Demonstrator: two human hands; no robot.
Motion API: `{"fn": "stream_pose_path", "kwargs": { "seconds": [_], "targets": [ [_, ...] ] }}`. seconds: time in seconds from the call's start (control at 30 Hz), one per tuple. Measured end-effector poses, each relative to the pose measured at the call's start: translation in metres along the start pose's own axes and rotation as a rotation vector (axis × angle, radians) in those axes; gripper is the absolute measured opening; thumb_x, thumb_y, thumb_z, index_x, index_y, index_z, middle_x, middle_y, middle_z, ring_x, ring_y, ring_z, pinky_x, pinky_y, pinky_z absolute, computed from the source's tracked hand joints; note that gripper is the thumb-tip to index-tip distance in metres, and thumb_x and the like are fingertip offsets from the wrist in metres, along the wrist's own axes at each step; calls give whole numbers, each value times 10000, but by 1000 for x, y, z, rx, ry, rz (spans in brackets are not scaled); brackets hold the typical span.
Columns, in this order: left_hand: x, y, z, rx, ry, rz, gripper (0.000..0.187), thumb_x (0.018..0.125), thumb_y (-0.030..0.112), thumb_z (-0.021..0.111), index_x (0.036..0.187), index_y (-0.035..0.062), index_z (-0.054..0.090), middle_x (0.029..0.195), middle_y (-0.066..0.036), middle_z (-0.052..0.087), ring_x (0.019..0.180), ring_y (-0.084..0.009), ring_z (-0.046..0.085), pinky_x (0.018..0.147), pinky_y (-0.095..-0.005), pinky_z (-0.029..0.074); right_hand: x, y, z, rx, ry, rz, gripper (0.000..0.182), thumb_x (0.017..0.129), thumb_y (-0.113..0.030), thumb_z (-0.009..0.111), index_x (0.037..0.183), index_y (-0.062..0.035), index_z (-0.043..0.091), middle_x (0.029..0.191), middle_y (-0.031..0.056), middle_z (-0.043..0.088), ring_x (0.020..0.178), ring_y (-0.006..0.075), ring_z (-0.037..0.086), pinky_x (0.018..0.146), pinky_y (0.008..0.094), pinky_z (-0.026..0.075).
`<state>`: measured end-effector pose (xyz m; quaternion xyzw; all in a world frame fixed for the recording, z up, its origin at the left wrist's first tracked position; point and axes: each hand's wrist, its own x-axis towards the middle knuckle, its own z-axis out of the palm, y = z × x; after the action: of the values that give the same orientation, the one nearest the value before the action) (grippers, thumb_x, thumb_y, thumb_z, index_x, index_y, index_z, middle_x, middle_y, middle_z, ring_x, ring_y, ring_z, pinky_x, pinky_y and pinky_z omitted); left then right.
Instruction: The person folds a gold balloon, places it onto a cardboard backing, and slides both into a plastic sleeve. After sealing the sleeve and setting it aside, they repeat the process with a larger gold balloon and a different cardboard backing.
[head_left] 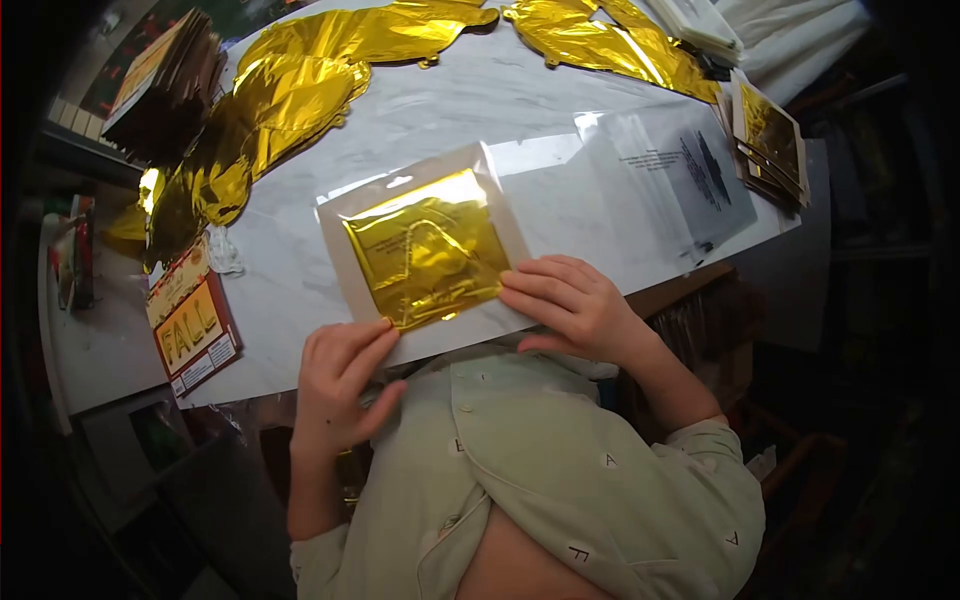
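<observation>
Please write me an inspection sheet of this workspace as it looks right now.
Surface: white table, partly covered with foil and packets.
Job's things: clear packet lying flat with a folded gold foil balloon inside it.
Clutter: loose gold foil balloons at the far and left side; printed card reading FALL at the left edge; empty clear bags on the right; stacks of finished packets at far right; a card stack at far left.
Fingers: left hand and right hand both press the packet's near edge.
Cables: nothing seen.
Surroundings: dark, dim shelving; details cannot be made out.
</observation>
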<state>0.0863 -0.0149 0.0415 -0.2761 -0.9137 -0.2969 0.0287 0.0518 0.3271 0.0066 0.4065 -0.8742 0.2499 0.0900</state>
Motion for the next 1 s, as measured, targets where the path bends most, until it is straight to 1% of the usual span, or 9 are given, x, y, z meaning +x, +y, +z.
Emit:
{"fn": "stream_pose_path", "kwargs": {
  "seconds": [0.03, 0.13, 0.27, 0.43, 0.6, 0.77, 0.87, 0.93, 1.0],
  "targets": [
    [-14, -1, 6, 17, -12, -33, 529, 753, 148, 880, 1256, 73, 731, 1303, -73, 708, 1168, -260, 680, 1118, -517, 426, -3, 0, 2, -11, 16, -28, 545, 794, -312, 846, 1260, -64, 709, 1334, 67, 682, 1239, 255, 651, 1068, 436, 528],
    [-42, -11, 40, 83, 129, -19, 592, 715, 218, 928, 1254, 78, 728, 1332, -87, 701, 1239, -262, 655, 1152, -551, 403, -12, 1, 12, -13, 159, -92, 363, 800, -231, 856, 1107, -72, 747, 1186, 38, 742, 1104, 239, 709, 958, 405, 577],
    [-38, -11, 62, 102, 349, -33, 392, 742, 196, 932, 1084, 107, 762, 1203, -33, 746, 1051, -210, 689, 1053, -465, 406, -10, -3, 13, 44, 222, -40, 222, 803, -141, 874, 996, -85, 780, 1026, 22, 785, 906, 231, 730, 795, 367, 581],
    [-21, 3, 66, 83, 417, -203, 268, 757, 150, 921, 936, 118, 724, 1103, -33, 745, 945, -211, 667, 950, -399, 386, -1, -11, 18, 281, 271, 290, 193, 741, -15, 844, 885, -70, 728, 901, 43, 763, 743, 225, 667, 673, 346, 512],
    [-7, 10, 61, -40, 466, -438, 334, 770, 115, 886, 978, 108, 626, 1152, -60, 705, 879, -201, 659, 931, -354, 380, 13, -21, 14, 368, 225, 492, 155, 768, -3, 791, 849, -54, 669, 803, 51, 669, 705, 198, 654, 640, 321, 514],
    [-4, 11, 59, -88, 438, -486, 366, 780, 102, 860, 1038, 108, 601, 1174, -55, 693, 810, -160, 646, 931, -350, 384, 23, -14, 8, 321, 169, 637, 163, 811, -10, 745, 879, -49, 603, 822, 69, 598, 664, 209, 642, 619, 329, 517],
    [-6, 9, 59, -100, 439, -488, 360, 784, 103, 853, 1045, 113, 605, 1187, -49, 690, 795, -154, 643, 931, -347, 384, 22, -9, 11, 368, 210, 534, 184, 871, -16, 764, 911, -13, 584, 832, 52, 515, 607, 134, 484, 570, 274, 422],
    [-8, 8, 61, -115, 439, -479, 359, 787, 106, 850, 1051, 116, 606, 1201, -48, 689, 800, -158, 644, 933, -347, 384, 22, -8, 5, 394, 187, 555, 143, 882, -45, 735, 936, -64, 605, 864, 87, 593, 683, 230, 672, 613, 362, 522],
    [-10, 8, 63, -38, 455, -439, 391, 787, 109, 849, 1098, 122, 611, 1316, -73, 671, 810, -153, 648, 948, -366, 388, 23, -19, 20, 151, 239, 619, 187, 892, -106, 784, 965, -82, 614, 918, 121, 621, 780, 240, 715, 665, 345, 548]
  ]
}}
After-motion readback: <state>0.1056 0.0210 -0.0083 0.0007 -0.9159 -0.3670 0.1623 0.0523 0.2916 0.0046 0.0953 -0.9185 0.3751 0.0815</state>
